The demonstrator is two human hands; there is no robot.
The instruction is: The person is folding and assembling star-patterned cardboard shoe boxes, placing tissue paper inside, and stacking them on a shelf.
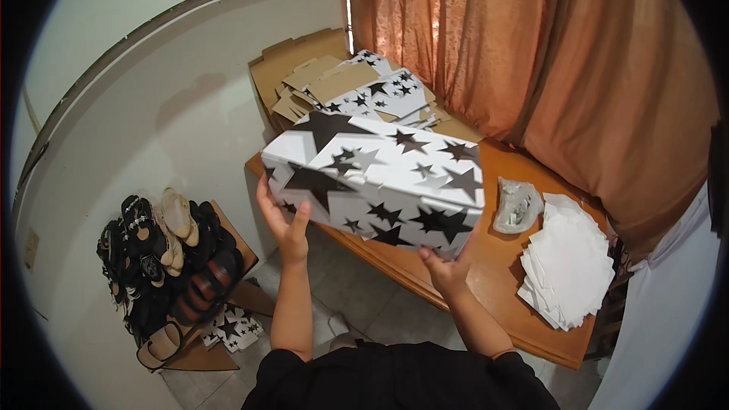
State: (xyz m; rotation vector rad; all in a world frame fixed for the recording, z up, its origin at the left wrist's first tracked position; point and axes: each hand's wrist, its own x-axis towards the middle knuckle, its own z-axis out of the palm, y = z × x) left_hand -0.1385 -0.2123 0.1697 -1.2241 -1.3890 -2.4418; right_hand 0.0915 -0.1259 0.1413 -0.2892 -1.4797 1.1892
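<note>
A closed white shoebox (pixel 357 212) printed with black and grey stars is held up in front of me, over the table's near edge. My left hand (pixel 285 220) grips its left end, thumb on the near side and the other fingers partly out of sight. At the lower right corner my right hand (pixel 449 264) clasps the box, with most fingers hidden behind or under it. The box is tilted so its top and near long side both show.
Flattened star-printed cardboard (pixel 342 83) is heaped at the back of the wooden table (pixel 501 292). White paper sheets (pixel 568 262) and a clear plastic bag (pixel 518 206) lie at right. Shoes (pixel 178 258) are piled at left, with star-patterned pieces (pixel 231 328) below. An orange curtain (pixel 486 38) hangs behind.
</note>
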